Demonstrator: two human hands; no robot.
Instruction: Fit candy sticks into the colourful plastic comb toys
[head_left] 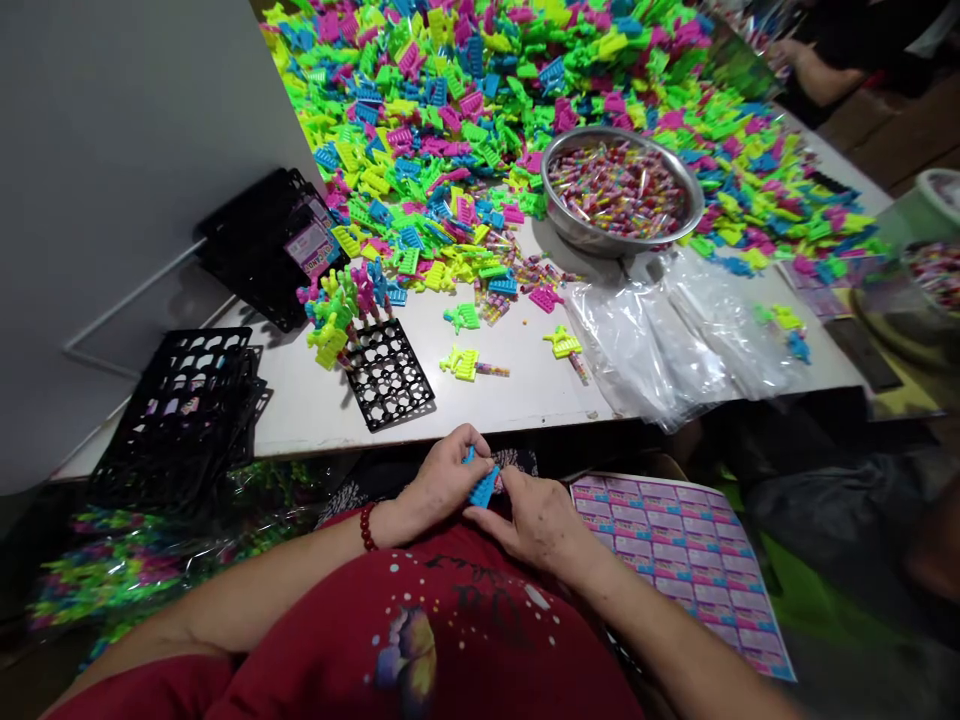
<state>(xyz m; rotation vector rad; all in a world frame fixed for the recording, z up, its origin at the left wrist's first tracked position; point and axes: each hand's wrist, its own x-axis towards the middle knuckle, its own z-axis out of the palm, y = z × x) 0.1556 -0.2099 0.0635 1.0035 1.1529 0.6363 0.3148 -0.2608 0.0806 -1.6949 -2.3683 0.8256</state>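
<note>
Left hand (pixel 448 472): fingers grip blue plastic toy (pixel 482 489). Right hand (pixel 547 515): fingers against it, can't tell if gripping. Black grid tray (pixel 390 376) on worktop (pixel 510 405).

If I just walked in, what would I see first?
Probably the giant heap of bright plastic pieces, far across the white table. Then the shiny metal bowl of tubes at the heap's front, right of center. Before the table, the left hand and right hand hold a blue piece.
</note>
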